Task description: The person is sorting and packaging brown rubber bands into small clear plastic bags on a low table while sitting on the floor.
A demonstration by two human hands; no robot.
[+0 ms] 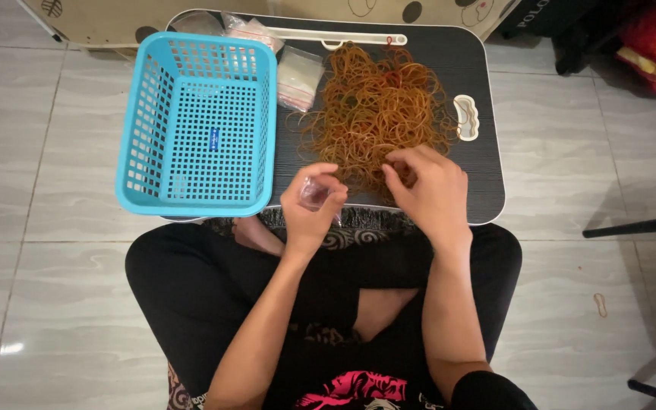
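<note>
Pinching a small clear plastic bag, the left hand grips it; right hand beside it, fingers curled into the rubber bands just ahead.

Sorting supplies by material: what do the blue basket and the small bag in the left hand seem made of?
Blue basket: looks like moulded plastic, rigid grid walls with a slight sheen. Small bag in the left hand: probably thin clear plastic film, see-through and crinkled.

Right hand hides its fingertips and the rubber band pile's 6 o'clock edge; small clear bag in left hand is blurred; basket covers the table's 9 o'clock side.
</note>
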